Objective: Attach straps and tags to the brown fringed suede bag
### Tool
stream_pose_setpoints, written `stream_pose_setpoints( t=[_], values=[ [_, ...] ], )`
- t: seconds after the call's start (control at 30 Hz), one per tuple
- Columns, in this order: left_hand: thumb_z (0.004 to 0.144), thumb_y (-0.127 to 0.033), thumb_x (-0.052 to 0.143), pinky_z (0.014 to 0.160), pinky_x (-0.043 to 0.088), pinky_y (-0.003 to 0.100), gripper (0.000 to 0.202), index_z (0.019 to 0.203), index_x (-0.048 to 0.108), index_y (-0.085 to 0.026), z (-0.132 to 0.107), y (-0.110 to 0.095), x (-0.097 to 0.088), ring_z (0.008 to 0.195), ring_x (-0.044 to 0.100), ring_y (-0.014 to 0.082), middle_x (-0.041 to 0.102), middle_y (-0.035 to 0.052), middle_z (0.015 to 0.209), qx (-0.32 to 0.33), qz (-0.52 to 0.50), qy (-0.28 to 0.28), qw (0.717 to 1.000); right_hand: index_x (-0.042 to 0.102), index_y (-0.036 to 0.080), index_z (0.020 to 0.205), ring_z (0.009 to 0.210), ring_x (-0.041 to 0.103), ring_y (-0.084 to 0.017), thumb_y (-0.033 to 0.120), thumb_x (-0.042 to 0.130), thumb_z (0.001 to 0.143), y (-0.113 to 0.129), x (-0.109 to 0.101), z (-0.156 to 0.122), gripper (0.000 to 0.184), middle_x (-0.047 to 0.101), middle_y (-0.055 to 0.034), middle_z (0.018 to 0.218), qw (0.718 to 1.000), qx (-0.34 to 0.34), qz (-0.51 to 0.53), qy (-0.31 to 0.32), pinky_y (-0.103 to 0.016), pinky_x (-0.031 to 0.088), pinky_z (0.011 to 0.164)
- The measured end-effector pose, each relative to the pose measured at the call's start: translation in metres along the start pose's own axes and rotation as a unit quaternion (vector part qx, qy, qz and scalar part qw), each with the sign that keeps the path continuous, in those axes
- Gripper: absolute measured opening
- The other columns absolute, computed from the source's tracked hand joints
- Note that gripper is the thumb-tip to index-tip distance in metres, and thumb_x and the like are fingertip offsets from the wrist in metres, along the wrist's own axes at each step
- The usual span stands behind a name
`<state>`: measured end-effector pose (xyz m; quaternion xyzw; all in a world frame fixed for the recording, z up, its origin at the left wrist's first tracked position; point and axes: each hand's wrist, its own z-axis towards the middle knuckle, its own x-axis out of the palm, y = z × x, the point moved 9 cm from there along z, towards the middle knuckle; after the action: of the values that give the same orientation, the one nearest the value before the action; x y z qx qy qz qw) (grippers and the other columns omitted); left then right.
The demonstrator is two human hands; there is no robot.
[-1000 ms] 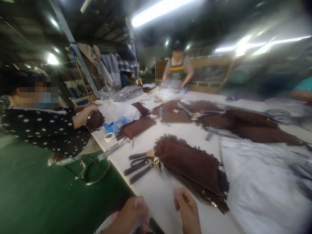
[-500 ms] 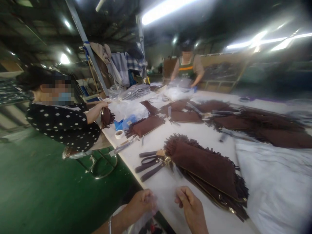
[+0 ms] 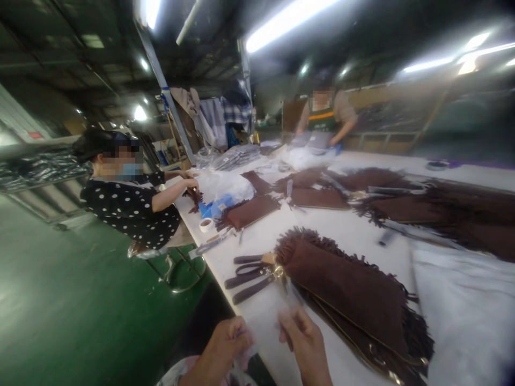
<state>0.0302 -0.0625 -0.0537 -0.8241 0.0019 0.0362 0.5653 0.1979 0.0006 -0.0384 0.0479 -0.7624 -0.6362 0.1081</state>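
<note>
My left hand and my right hand are at the near edge of a white table, fingers pinched on a thin clear plastic film stretched between them. Just beyond my right hand lies a stack of brown fringed suede bags with dark wrist straps and a gold clasp pointing left.
More brown fringed bags cover the far table. White sheet material lies at right. A roll of tape sits near the left edge. A seated person in a dotted top handles a bag; another person stands at the far end. Green floor is at left.
The view has swung left, so the bags and table sit further right in frame. My hands have stayed close together on the film, drawing slightly nearer each other.
</note>
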Motion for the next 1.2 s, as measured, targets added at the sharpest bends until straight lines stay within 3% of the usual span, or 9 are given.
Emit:
stream_pose_setpoints(
  t=[0.17, 0.3, 0.4, 0.53, 0.67, 0.77, 0.93, 1.1, 1.2],
  values=[
    [0.071, -0.064, 0.067, 0.040, 0.032, 0.022, 0.051, 0.068, 0.057, -0.014, -0.010, -0.009, 0.009, 0.040, 0.051, 0.0132, 0.059, 0.0024, 0.049, -0.001, 0.024, -0.014, 1.000, 0.050, 0.020, 0.059, 0.047, 0.041, -0.011, 0.059, 0.058, 0.081, -0.003, -0.012, 0.007, 0.045, 0.049, 0.0040, 0.047, 0.999, 0.003, -0.036, -0.015, -0.022, 0.031, 0.048],
    [0.080, -0.060, 0.058, 0.043, 0.031, 0.022, 0.047, 0.066, 0.056, -0.015, -0.017, -0.018, 0.006, 0.040, 0.049, 0.0119, 0.059, 0.0014, 0.048, -0.002, 0.042, -0.015, 0.999, 0.051, 0.021, 0.058, 0.047, 0.041, -0.011, 0.058, 0.051, 0.086, -0.001, -0.010, 0.009, 0.046, 0.050, 0.0037, 0.047, 0.995, 0.001, -0.096, 0.016, -0.022, 0.032, 0.049],
    [0.083, -0.057, 0.056, 0.045, 0.032, 0.022, 0.045, 0.067, 0.056, -0.015, -0.023, -0.012, -0.015, 0.041, 0.049, 0.0114, 0.058, 0.0010, 0.048, -0.008, 0.029, -0.025, 0.999, 0.054, 0.021, 0.063, 0.049, 0.046, -0.012, 0.055, 0.047, 0.089, 0.002, 0.012, 0.006, 0.043, 0.054, 0.0032, 0.050, 0.991, -0.006, -0.114, 0.067, -0.022, 0.035, 0.052],
    [0.083, -0.056, 0.056, 0.047, 0.036, 0.021, 0.043, 0.071, 0.056, -0.015, -0.035, 0.015, -0.061, 0.045, 0.050, 0.0114, 0.055, -0.0008, 0.052, -0.031, -0.017, -0.068, 0.997, 0.056, 0.021, 0.070, 0.053, 0.051, -0.012, 0.050, 0.046, 0.090, -0.007, 0.061, -0.004, 0.037, 0.060, 0.0036, 0.055, 0.984, 0.019, -0.110, 0.138, -0.021, 0.040, 0.056],
    [0.081, -0.057, 0.058, 0.047, 0.038, 0.021, 0.043, 0.072, 0.056, -0.015, -0.040, 0.037, -0.095, 0.047, 0.049, 0.0109, 0.054, -0.0019, 0.057, -0.050, -0.027, -0.075, 0.996, 0.056, 0.021, 0.071, 0.051, 0.053, -0.012, 0.046, 0.049, 0.087, -0.019, 0.092, -0.010, 0.031, 0.062, 0.0038, 0.055, 0.980, 0.064, -0.118, 0.145, -0.021, 0.039, 0.053],
    [0.077, -0.057, 0.064, 0.050, 0.038, 0.021, 0.044, 0.071, 0.059, -0.014, -0.036, 0.044, -0.103, 0.052, 0.051, 0.0116, 0.057, 0.0000, 0.060, -0.044, -0.011, -0.052, 0.998, 0.053, 0.021, 0.067, 0.047, 0.050, -0.012, 0.044, 0.053, 0.085, -0.020, 0.097, -0.007, 0.029, 0.059, 0.0048, 0.049, 0.980, 0.071, -0.137, 0.126, -0.021, 0.037, 0.051],
    [0.066, -0.054, 0.075, 0.048, 0.036, 0.022, 0.046, 0.081, 0.060, -0.013, -0.035, 0.051, -0.097, 0.052, 0.053, 0.0133, 0.062, 0.0020, 0.065, -0.062, -0.041, 0.020, 0.997, 0.045, 0.021, 0.059, 0.044, 0.048, -0.010, 0.042, 0.056, 0.084, -0.015, 0.090, 0.000, 0.034, 0.050, 0.0077, 0.044, 0.976, 0.061, -0.189, 0.086, -0.020, 0.035, 0.049],
    [0.074, -0.060, 0.065, 0.043, 0.024, 0.020, 0.047, 0.074, 0.058, -0.014, -0.044, 0.047, -0.124, 0.044, 0.039, 0.0085, 0.049, -0.0039, 0.052, -0.070, 0.035, -0.011, 0.997, 0.045, 0.021, 0.061, 0.046, 0.050, -0.011, 0.046, 0.047, 0.089, -0.009, 0.093, -0.003, 0.038, 0.051, 0.0067, 0.048, 0.971, 0.058, -0.211, 0.093, -0.020, 0.037, 0.051],
    [0.075, -0.062, 0.062, 0.043, 0.025, 0.020, 0.048, 0.074, 0.058, -0.014, -0.050, 0.051, -0.143, 0.046, 0.038, 0.0083, 0.049, -0.0039, 0.055, -0.091, 0.038, -0.035, 0.995, 0.049, 0.021, 0.065, 0.050, 0.052, -0.011, 0.046, 0.046, 0.090, -0.010, 0.097, -0.008, 0.035, 0.054, 0.0055, 0.053, 0.973, 0.075, -0.193, 0.102, -0.020, 0.038, 0.053]
  ],
)
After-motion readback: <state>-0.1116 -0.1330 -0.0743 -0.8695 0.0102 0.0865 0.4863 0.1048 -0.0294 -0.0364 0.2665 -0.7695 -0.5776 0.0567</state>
